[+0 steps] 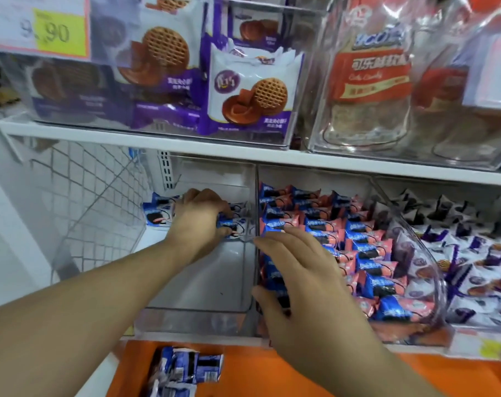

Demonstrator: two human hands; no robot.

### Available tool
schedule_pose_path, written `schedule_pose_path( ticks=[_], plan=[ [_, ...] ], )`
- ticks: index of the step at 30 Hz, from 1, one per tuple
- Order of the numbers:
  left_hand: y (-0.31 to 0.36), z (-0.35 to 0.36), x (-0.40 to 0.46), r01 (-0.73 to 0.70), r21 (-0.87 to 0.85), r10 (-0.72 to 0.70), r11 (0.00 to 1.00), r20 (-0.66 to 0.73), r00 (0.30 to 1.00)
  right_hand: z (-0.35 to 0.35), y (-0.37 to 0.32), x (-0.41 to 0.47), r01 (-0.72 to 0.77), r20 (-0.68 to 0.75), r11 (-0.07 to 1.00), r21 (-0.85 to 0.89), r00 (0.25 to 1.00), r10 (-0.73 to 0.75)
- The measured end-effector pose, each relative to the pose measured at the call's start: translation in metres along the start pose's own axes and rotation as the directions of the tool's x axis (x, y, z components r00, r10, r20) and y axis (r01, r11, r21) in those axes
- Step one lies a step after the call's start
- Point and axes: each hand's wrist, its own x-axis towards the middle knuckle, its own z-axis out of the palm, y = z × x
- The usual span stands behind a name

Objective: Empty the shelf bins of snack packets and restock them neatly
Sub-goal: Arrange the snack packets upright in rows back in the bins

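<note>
A clear bin (197, 316) on the lower shelf holds a few blue-and-white snack packets (157, 214) along its back. My left hand (199, 219) reaches deep into it and grips one of these packets (233, 226). The neighbouring clear bin (432, 282) is packed with rows of blue-and-pink snack packets (367, 245). My right hand (298, 270) hovers over its front left part, fingers spread and thumb low; whether it touches the packets is unclear.
Several loose blue-and-white packets (183, 371) lie on an orange surface (272, 373) below the shelf. A bin of purple-and-white packets (473, 259) stands further right. The upper shelf (157, 137) carries bins of waffle biscuit packs (252, 90) and a clear candy bag (369, 75).
</note>
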Motion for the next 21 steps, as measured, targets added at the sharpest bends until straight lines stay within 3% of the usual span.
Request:
schedule_pose_path(
  ticks=[5, 12, 15, 21],
  plan=[
    [0.000, 0.002, -0.002, -0.014, 0.080, 0.013, 0.997, 0.016, 1.000, -0.001, 0.001, 0.000, 0.008, 0.015, 1.000, 0.014, 1.000, -0.009],
    [-0.001, -0.013, -0.011, -0.031, 0.033, 0.029, 0.999, 0.056, 0.998, 0.000, -0.001, -0.001, 0.002, 0.010, 1.000, 0.021, 1.000, -0.002],
    [0.001, -0.034, -0.025, -0.026, -0.119, 0.035, 0.993, 0.075, 0.997, 0.002, 0.002, -0.001, 0.005, -0.003, 0.999, 0.034, 1.000, -0.005],
    [0.020, -0.103, -0.112, -0.036, -0.474, 0.032, 0.880, -0.016, 0.999, -0.002, -0.002, -0.007, -0.029, -0.003, 0.999, 0.044, 1.000, 0.029]
  ],
)
